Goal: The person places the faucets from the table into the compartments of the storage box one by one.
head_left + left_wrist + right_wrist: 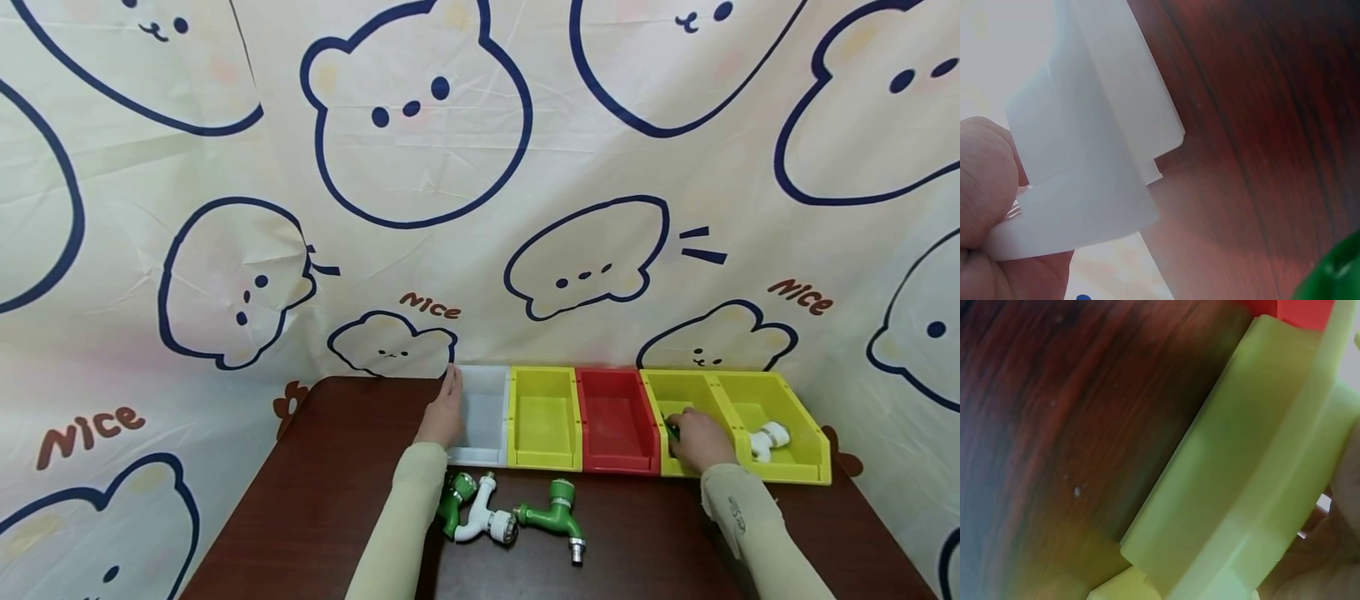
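At the left end of the row, my left hand grips the side wall of a white bin; the left wrist view has the thumb and fingers on either side of that wall. My right hand reaches down into a yellow bin right of the red one. A green faucet shows at its fingertips, mostly covered by the hand. In the right wrist view, the bin's front wall hides most of the hand.
A white faucet lies in the far-right yellow bin. Another yellow bin and a red bin stand mid-row. On the brown table before them lie a green faucet, a white faucet and another green faucet.
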A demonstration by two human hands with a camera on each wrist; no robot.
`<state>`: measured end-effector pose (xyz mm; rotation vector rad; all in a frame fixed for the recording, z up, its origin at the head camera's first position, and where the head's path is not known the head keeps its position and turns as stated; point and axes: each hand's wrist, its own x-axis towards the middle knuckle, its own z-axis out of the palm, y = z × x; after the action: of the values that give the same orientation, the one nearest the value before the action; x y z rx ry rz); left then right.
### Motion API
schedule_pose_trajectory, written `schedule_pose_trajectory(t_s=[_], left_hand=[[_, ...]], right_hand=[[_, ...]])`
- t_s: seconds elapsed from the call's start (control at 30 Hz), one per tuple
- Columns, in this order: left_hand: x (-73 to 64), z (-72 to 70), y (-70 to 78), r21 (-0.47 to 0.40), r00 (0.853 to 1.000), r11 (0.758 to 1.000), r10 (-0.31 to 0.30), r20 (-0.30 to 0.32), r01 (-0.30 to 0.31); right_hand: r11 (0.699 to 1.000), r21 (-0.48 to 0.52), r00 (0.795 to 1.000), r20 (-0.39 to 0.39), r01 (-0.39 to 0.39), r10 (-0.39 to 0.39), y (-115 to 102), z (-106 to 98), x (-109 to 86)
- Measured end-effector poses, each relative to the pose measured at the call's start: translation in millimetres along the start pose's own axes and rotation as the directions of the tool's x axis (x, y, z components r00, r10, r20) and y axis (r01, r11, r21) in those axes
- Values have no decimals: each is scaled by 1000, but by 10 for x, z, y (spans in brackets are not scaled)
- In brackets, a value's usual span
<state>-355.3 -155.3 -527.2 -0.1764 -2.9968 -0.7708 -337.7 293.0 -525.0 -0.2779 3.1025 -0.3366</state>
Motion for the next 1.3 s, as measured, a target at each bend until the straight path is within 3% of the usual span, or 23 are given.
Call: schedule_pose_trajectory(t_s=[0.57, 0.83, 1.03, 1.2, 1.3], left_hand=[[9, 0, -13, 8, 1000, 1000, 12, 2, -12], [3, -6, -20, 8, 1000, 1000, 17, 1, -17], [1, 4, -20, 1, 1000, 1000, 20, 2, -20], [1, 0, -23, 2, 1000, 1000, 17, 1, -17], [6, -8, -18, -1, 1000, 1000, 18, 1, -18]], right_hand=[[999, 10, 999, 20, -36, 36, 15, 22, 13], [999, 31, 999, -18, -39, 40, 1, 3, -63], [996, 86, 989, -138, -35, 46, -35, -30, -147], [988, 154, 948, -314, -4, 52, -199, -179, -216], [984, 174, 932, -360, 24, 41, -374, -295, -262]])
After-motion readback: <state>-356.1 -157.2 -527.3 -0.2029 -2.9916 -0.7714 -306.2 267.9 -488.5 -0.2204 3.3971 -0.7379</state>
